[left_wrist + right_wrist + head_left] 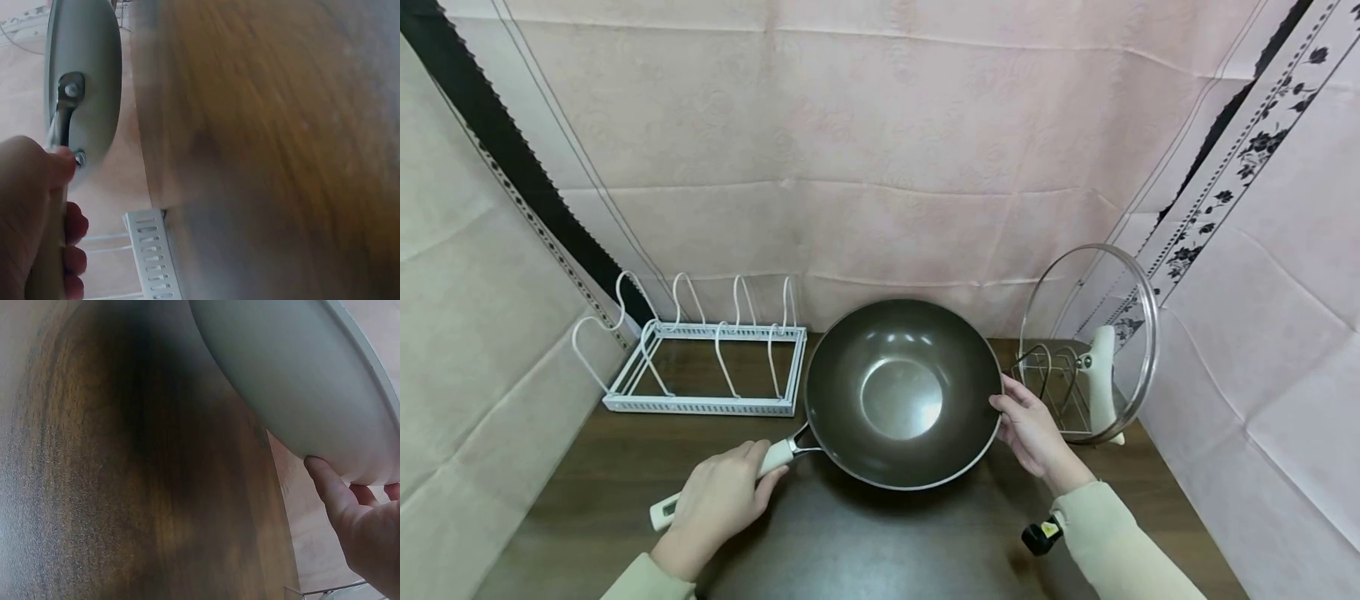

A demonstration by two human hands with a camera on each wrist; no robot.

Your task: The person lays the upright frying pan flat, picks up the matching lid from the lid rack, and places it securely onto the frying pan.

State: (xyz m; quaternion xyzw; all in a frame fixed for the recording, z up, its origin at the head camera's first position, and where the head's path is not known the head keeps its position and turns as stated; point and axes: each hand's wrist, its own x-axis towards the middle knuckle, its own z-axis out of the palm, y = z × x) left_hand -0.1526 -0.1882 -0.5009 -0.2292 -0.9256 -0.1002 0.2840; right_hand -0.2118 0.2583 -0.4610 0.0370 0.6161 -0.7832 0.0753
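Observation:
A dark-lined wok (901, 392) with a pale outer wall is in the middle of the head view, its inside facing the camera. My left hand (722, 496) grips its white handle (777, 457), fingers curled round it in the left wrist view. At the right side of the wok, my right hand (1033, 429) holds the rim. The right wrist view shows its fingertips (317, 464) against the pale outer wall (294, 381). A gap shows between the wok's outer wall (97, 81) and the tabletop in the left wrist view.
A white wire rack (700, 405) stands at the back left of the brown table (865, 550). To the right, a glass lid (1150, 333) with a white handle stands upright in a small wire rack (1060, 375). Pale cloth (895, 150) hangs behind and at both sides.

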